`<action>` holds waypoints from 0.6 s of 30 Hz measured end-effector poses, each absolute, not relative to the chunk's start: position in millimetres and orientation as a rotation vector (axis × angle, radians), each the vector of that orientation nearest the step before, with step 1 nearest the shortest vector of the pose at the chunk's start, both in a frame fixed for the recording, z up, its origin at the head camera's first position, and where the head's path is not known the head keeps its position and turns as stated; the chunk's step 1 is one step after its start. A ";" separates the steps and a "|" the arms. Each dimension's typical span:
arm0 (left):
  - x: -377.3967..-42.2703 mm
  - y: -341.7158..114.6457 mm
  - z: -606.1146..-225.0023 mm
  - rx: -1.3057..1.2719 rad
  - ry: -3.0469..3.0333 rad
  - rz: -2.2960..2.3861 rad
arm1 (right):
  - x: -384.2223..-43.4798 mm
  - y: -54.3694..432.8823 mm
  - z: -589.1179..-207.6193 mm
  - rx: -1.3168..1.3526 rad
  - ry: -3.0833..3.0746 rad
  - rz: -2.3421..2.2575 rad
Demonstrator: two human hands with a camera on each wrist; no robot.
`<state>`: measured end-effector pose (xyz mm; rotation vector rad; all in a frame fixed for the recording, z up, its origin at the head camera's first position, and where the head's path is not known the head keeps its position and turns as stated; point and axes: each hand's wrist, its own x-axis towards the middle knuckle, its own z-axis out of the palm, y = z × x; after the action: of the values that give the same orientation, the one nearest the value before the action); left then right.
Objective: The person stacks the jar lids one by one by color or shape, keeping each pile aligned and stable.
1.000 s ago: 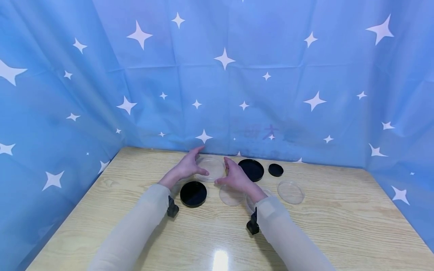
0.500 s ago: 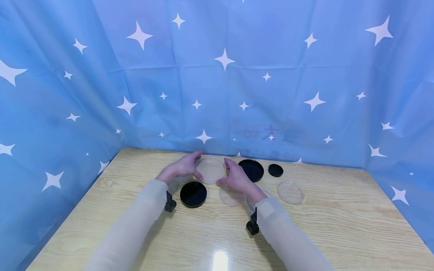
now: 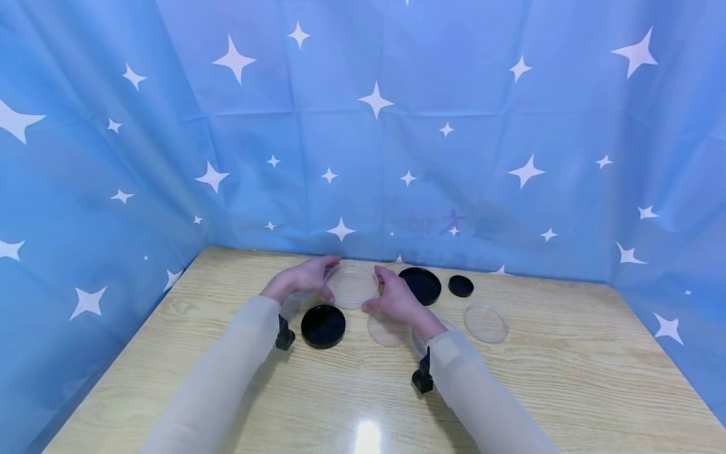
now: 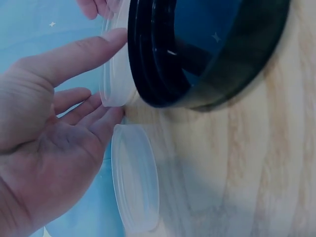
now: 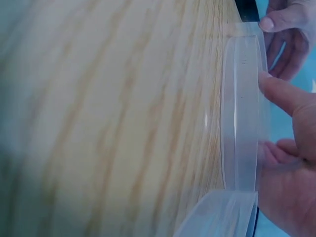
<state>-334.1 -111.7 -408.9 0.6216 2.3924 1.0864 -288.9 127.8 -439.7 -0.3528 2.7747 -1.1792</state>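
A large clear round dish (image 3: 353, 287), like a petri dish, lies flat near the back edge of the table. My left hand (image 3: 300, 280) grips its left side, thumb at the front and fingers toward the back. On the opposite side, my right hand (image 3: 399, 299) holds the rim between thumb and fingers. Closest to the left wrist is a black round dish (image 3: 323, 326), which looms large in the left wrist view. A smaller clear dish (image 4: 136, 177) appears below the left fingers there. In front of the right hand lies another clear dish (image 5: 241, 113).
Behind the right hand stand a large black dish (image 3: 420, 285) and a small black one (image 3: 460, 285). A clear dish (image 3: 486, 322) lies to the right; another (image 3: 418, 343) is partly hidden under the right forearm. A blue star-patterned curtain (image 3: 374, 157) hangs behind the wooden table (image 3: 567, 366).
My left thumb and fingers have drawn back from above the clear dish and come down to its left rim. The right hand has barely moved.
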 end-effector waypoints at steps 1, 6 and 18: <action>-334.7 -111.8 -408.8 0.625 2.391 1.078 | -289.3 127.8 -440.0 -0.361 2.785 -1.168; -337.6 -112.1 -407.0 0.651 2.418 1.006 | -290.2 128.1 -439.2 -0.377 2.816 -1.117; -341.3 -111.3 -406.6 0.649 2.406 1.009 | -289.2 127.8 -435.9 -0.357 2.793 -1.110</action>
<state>-341.3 -111.3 -406.6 0.6494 2.4056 1.0087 -289.2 127.8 -435.9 -0.3569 2.7927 -1.1100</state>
